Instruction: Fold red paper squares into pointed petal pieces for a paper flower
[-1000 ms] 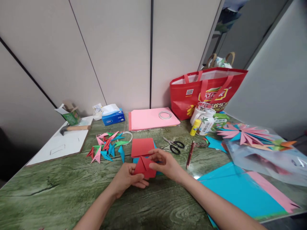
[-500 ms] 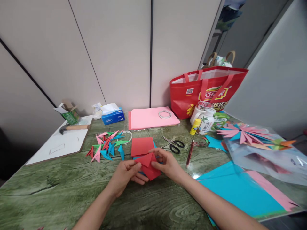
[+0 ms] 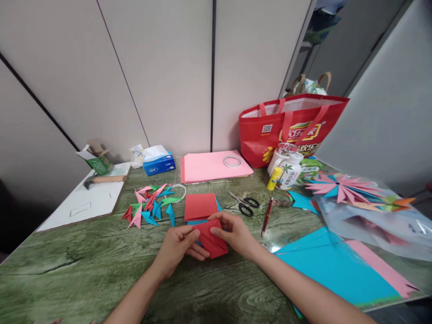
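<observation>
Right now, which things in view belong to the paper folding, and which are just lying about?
Belong, as I judge it:
- red sheet, held by left hand and right hand
- red paper just beyond
- folded pieces, probably
- scissors, perhaps

Seemingly just lying about:
- hammer
- tissue box
- bottle
- red bag

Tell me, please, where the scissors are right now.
In the head view, the scissors lie on the table just right of centre, between the red paper squares and the red pen, beyond the right hand.
</observation>
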`<state>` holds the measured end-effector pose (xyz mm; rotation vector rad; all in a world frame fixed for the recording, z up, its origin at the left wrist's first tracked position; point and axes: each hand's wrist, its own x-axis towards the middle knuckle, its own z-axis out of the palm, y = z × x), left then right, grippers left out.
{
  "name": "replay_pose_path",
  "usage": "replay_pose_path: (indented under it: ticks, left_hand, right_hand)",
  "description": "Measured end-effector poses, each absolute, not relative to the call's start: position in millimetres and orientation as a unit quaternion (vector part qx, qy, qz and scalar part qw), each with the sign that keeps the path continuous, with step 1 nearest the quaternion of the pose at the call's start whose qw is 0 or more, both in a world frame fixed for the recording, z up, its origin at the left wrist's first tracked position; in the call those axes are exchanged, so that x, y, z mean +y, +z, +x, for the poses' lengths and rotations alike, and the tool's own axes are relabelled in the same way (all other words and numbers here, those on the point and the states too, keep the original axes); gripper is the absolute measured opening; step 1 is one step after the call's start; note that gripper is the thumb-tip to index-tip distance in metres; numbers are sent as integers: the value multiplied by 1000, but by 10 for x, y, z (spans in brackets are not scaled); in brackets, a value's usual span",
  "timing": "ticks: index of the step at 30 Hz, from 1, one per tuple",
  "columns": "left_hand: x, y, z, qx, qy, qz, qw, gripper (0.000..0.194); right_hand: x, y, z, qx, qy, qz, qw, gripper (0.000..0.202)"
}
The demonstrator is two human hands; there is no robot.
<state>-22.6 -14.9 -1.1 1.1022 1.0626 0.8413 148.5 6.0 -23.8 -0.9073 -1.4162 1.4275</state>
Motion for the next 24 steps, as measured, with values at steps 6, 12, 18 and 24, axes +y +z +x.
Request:
replay_pose_path:
  ticks: [6,12,18,24]
  left_hand:
    - [-158,-14,-245,444,378,463,667,32]
    - [-172,-50,-253,457,386,473,647,30]
    - [-176,-113,-238,494,416,529,550,34]
    - [-199,-81,-160,454,366,552,596,35]
  right_hand:
    - [73,-235,1497,-567,579,-371,453,30]
    - [52,-264,1484,-582,578,-370,436,26]
    - [33,-300,1429,-538,606,-380,445,29]
    - [54,-300,1438,-501,580,-409,496,32]
